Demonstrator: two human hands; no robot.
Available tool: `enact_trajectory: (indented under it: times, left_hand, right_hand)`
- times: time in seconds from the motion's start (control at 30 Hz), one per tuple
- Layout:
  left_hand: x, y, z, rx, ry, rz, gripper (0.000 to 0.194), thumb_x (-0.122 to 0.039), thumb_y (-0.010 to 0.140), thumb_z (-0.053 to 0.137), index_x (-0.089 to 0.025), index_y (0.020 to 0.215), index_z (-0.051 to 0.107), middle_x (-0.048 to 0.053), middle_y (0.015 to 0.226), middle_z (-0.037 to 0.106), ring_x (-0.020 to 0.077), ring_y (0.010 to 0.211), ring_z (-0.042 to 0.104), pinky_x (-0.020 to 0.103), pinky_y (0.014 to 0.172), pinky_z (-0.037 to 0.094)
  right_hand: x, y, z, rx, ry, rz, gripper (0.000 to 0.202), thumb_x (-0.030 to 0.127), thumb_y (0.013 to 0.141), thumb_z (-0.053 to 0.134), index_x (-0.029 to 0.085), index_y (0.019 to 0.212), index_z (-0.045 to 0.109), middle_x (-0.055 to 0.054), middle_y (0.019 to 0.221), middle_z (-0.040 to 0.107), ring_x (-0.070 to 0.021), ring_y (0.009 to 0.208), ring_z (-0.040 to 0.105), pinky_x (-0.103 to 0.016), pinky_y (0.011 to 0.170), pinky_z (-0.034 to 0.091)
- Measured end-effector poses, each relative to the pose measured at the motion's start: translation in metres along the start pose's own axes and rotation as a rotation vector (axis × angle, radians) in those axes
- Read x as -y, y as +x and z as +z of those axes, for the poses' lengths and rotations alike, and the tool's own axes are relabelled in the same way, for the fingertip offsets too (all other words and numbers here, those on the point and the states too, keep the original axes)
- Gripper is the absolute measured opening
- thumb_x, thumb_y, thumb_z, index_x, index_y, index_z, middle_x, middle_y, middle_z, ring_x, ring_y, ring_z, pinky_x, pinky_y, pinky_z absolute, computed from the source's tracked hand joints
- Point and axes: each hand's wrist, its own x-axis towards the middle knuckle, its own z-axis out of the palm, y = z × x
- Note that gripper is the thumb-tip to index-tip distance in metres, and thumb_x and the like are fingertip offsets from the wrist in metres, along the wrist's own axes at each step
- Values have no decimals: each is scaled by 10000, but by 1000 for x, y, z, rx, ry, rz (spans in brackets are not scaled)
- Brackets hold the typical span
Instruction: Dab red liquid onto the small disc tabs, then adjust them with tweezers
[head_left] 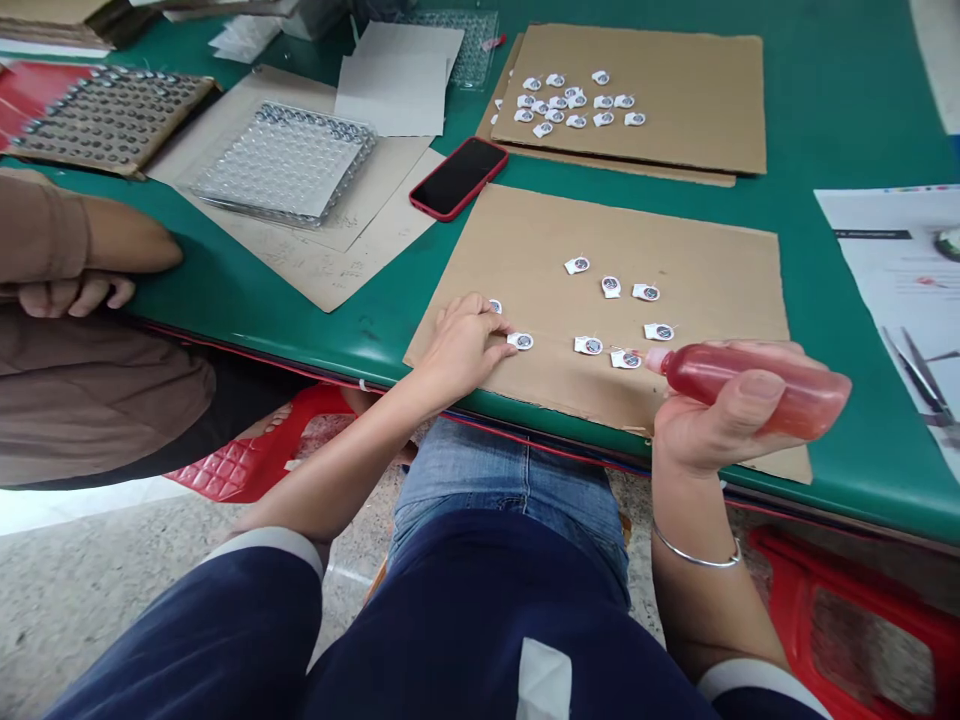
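Observation:
In my right hand (712,415) lies a soft squeeze bottle (757,385) of red liquid, tilted on its side with its nozzle pointing left. The tip is close to a small round piece on a white tab (625,359); I cannot tell whether they touch. My left hand (469,345) rests on the cardboard sheet (697,255), its fingertips closed at the edge of another tabbed piece (520,341). One more tabbed piece (495,306) shows partly behind those fingers. Several similar pieces lie spread over the sheet, among them one upper piece (577,265).
Behind are stacked cardboard sheets (697,100) bearing more pieces. A red-cased phone (459,180) lies left of them, near a clear blister tray (289,165) and a board of round parts (112,115). Tweezers (919,370) and paper (862,220) lie right. A person's forearm (127,235) is at left.

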Motion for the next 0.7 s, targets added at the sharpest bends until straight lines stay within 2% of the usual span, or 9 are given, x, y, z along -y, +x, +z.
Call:
enact_trajectory:
  times: [0.1, 0.17, 0.27, 0.37, 0.5, 0.6, 0.7]
  left_hand:
    - [-10, 3, 3, 1, -70, 71, 129, -214, 787, 660, -164, 906, 664, 85, 1015, 618, 226, 1034, 541, 400, 930, 410]
    - [-19, 4, 8, 31, -193, 84, 121, -192, 806, 621, -144, 916, 640, 70, 909, 651, 169, 837, 589, 330, 808, 461]
    - [-31, 8, 17, 69, -392, 36, 134, -189, 821, 590, -134, 938, 627, 41, 772, 665, 111, 617, 560, 248, 628, 450]
    - [-36, 12, 24, 62, -462, 35, 142, -175, 820, 577, -135, 944, 633, 52, 822, 686, 109, 632, 574, 232, 601, 436]
    - [-32, 11, 21, 89, -309, 97, 112, -181, 818, 574, -148, 892, 653, 36, 737, 664, 130, 639, 573, 256, 610, 425]
    - [-27, 9, 14, 102, -165, 154, 83, -194, 810, 590, -152, 839, 656, 51, 782, 648, 166, 735, 587, 294, 683, 441]
    - [-24, 9, 11, 116, -108, 164, 153, -229, 777, 658, -152, 909, 661, 73, 910, 629, 200, 866, 583, 331, 789, 452]
  right_hand:
    - [7, 2, 3, 36, -10, -1, 175, 406, 742, 449, 233, 736, 424, 13, 657, 453, -132, 630, 535, -318, 561, 439]
    - [10, 1, 4, 71, -17, -5, 178, 409, 758, 439, 232, 765, 438, 11, 680, 463, -126, 635, 537, -311, 553, 450]
    - [8, -3, 4, 111, 35, 16, 196, 412, 767, 467, 220, 805, 470, 8, 723, 488, -119, 647, 556, -308, 558, 470]
    - [0, -8, 1, 156, 21, 51, 212, 421, 782, 469, 215, 831, 486, 5, 755, 505, -118, 664, 566, -322, 584, 486]
    - [-6, -12, -2, 237, -66, 16, 276, 484, 792, 448, 215, 842, 478, -3, 768, 505, -125, 684, 565, -340, 603, 497]
    - [-6, -12, -4, 263, -92, 12, 288, 496, 797, 436, 214, 854, 462, -1, 766, 496, -125, 673, 567, -342, 602, 499]
    - [-5, -13, -5, 259, -126, 21, 284, 497, 807, 413, 219, 849, 451, -3, 772, 497, -133, 702, 578, -357, 627, 508]
